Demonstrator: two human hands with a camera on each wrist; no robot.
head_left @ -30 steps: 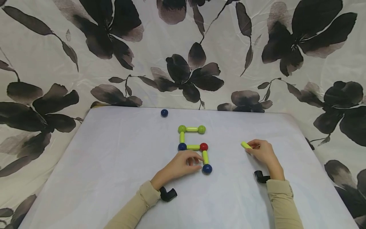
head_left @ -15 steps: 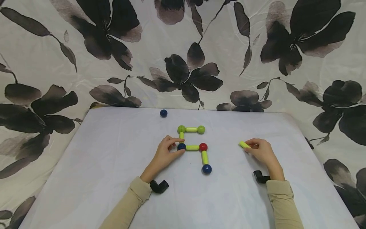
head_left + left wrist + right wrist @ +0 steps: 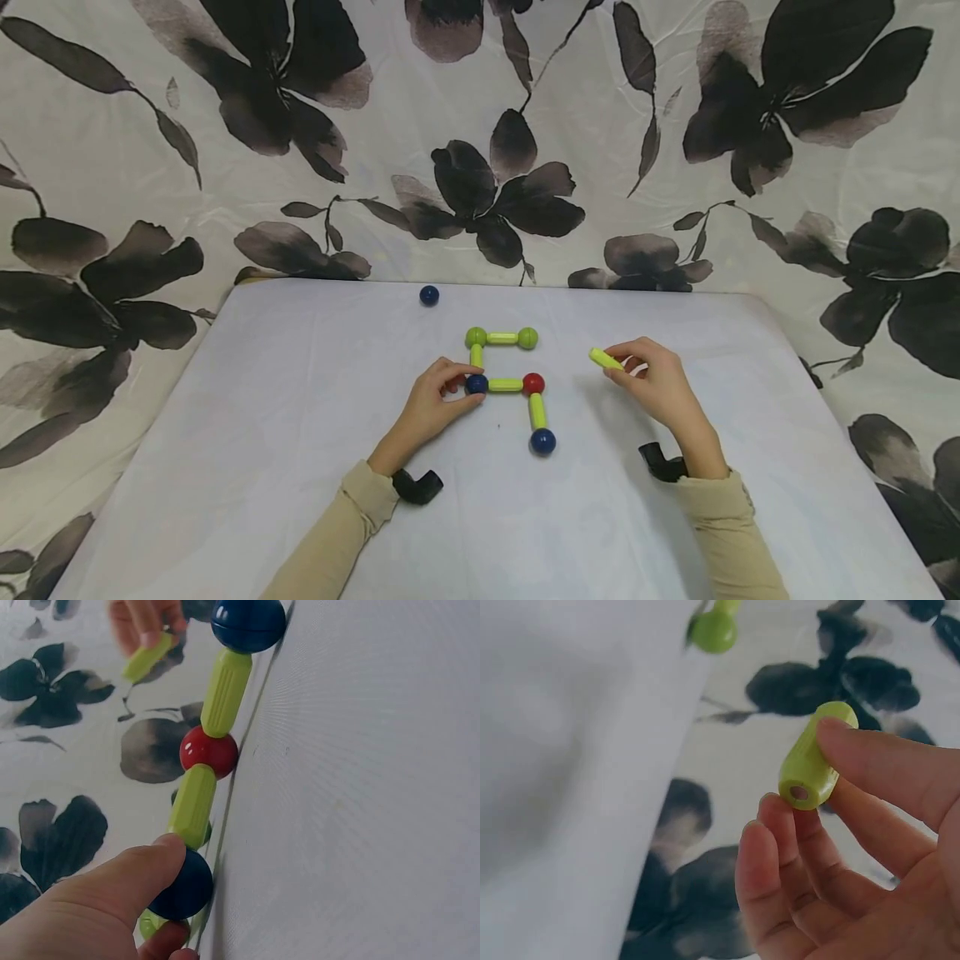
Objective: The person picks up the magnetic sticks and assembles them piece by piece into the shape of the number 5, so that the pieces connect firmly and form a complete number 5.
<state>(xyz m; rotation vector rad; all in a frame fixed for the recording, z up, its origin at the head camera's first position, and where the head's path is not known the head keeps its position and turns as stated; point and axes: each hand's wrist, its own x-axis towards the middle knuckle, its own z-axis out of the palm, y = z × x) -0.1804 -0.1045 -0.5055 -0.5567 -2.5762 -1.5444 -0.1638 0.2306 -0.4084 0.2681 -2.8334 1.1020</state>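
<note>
My left hand (image 3: pixel 431 400) pinches a dark blue ball (image 3: pixel 476 384) between thumb and fingers at the left corner of a joined shape of balls and yellow-green rods. From that ball one rod (image 3: pixel 506 386) runs right to a red ball (image 3: pixel 533 383), and another leads away to a green ball (image 3: pixel 476 337). A second blue ball (image 3: pixel 542 442) ends the near branch; a green ball (image 3: pixel 528 338) ends the far one. My right hand (image 3: pixel 654 385) holds a loose yellow-green magnetic rod (image 3: pixel 817 757), pinched by thumb and fingers above the table, with a round metal spot in its end.
A single dark blue ball (image 3: pixel 429 296) lies near the far edge of the white table (image 3: pixel 300 433). Behind the table hangs a cloth (image 3: pixel 480 125) with dark flowers. Black wrist cameras are strapped under both wrists.
My left hand has gone from beside the near blue ball to the left corner ball and gripped it. The right hand has risen and moved left with its rod.
</note>
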